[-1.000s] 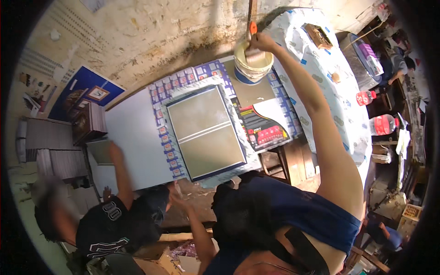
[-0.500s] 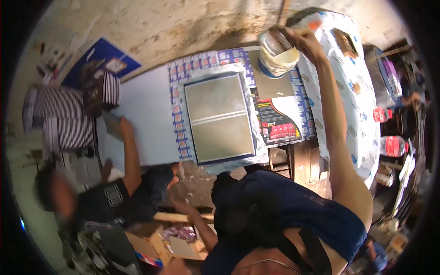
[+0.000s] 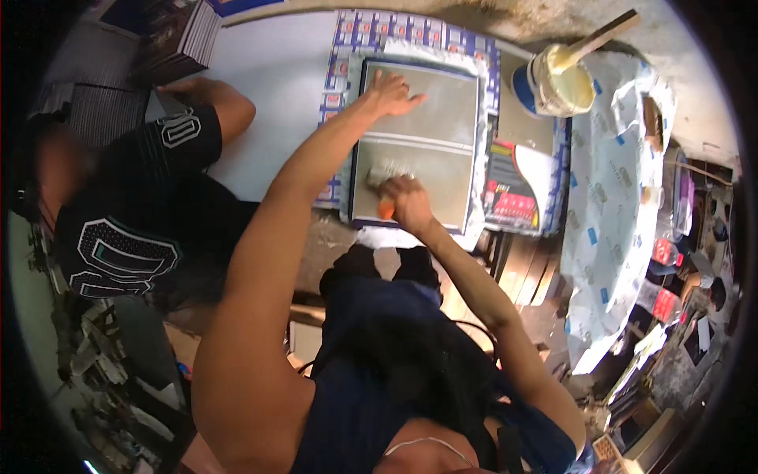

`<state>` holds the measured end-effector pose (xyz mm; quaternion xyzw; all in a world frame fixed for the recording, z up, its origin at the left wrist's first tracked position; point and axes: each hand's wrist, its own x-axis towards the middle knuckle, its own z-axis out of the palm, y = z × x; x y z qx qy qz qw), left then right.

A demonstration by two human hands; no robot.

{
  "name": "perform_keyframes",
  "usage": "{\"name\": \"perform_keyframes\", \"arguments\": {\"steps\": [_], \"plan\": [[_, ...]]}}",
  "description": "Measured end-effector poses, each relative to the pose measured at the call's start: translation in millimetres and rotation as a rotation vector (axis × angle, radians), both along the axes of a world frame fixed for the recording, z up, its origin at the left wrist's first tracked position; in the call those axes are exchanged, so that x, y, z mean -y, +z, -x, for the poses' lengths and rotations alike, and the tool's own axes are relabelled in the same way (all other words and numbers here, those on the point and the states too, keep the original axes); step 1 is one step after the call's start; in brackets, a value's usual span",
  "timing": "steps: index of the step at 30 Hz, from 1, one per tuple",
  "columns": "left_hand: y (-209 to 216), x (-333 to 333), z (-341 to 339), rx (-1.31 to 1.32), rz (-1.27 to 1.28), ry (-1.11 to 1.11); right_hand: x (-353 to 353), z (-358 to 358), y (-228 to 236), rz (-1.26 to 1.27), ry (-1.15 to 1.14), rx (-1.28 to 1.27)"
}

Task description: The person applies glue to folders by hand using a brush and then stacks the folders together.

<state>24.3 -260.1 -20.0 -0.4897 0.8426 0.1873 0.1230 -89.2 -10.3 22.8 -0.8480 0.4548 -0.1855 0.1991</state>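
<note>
My right hand (image 3: 408, 203) is closed around a wide brush (image 3: 388, 172) with an orange handle end. The brush head rests on the lower part of a grey-beige panel sheet (image 3: 430, 114), which has a dark blue border and pale stripes across its middle. My left hand (image 3: 391, 93) lies on the upper left of this sheet with its fingers spread, holding nothing. Beneath the sheet is a whitish, smeared backing (image 3: 480, 189). A white and blue bucket (image 3: 545, 87) stands to the right, with pale yellowish paste and a wooden stick (image 3: 604, 38) in it.
A co-worker in a black shirt (image 3: 118, 245) sits at the left, near stacks of book-like blocks (image 3: 185, 43). A white board (image 3: 272, 87) lies between us. Patterned plastic sheeting (image 3: 604, 197) covers a surface at the right, and red-labelled bottles (image 3: 667, 304) are beyond it.
My right hand has moved with the brush from the bucket to the sheet's lower part. My left hand has come up onto the sheet. The co-worker has leaned toward the stacks.
</note>
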Motion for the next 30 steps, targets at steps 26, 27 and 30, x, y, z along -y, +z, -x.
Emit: {"name": "perform_keyframes", "arguments": {"steps": [26,27,30], "plan": [[63,29,5,0.067,-0.167,-0.028,17,-59,-30,-0.180,0.095,0.056],[62,28,5,0.102,-0.087,-0.053,17,-54,-29,-0.138,0.073,0.103],[55,28,6,0.043,-0.111,-0.044,33,-28,-24,0.010,-0.016,0.099]]}}
